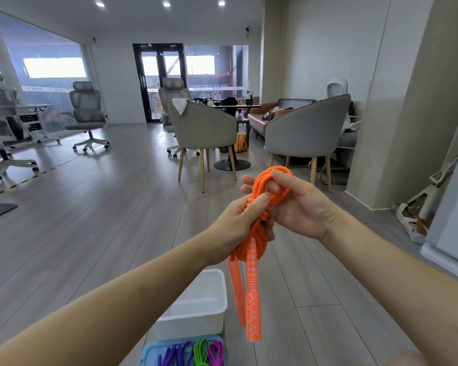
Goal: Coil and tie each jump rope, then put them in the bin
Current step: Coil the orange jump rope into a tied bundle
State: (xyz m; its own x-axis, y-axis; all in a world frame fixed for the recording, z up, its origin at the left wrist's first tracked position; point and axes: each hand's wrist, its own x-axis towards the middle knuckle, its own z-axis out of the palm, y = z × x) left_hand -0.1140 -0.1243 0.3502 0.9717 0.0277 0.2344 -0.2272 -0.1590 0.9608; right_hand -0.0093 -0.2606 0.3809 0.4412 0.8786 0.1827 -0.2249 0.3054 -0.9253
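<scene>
I hold a coiled orange jump rope up in front of me, above the floor. My left hand grips the bundle around its knotted middle. My right hand holds the upper loop, its fingers curled through it. The two orange patterned handles hang straight down below my left hand. A white bin stands on the floor beneath the rope. Purple, green and magenta ropes lie on a blue tray at the bottom edge.
Grey wooden floor stretches ahead. Two grey armchairs and a round table stand a few steps away. Office chairs stand at the left. A wall pillar and leaning boards are at the right.
</scene>
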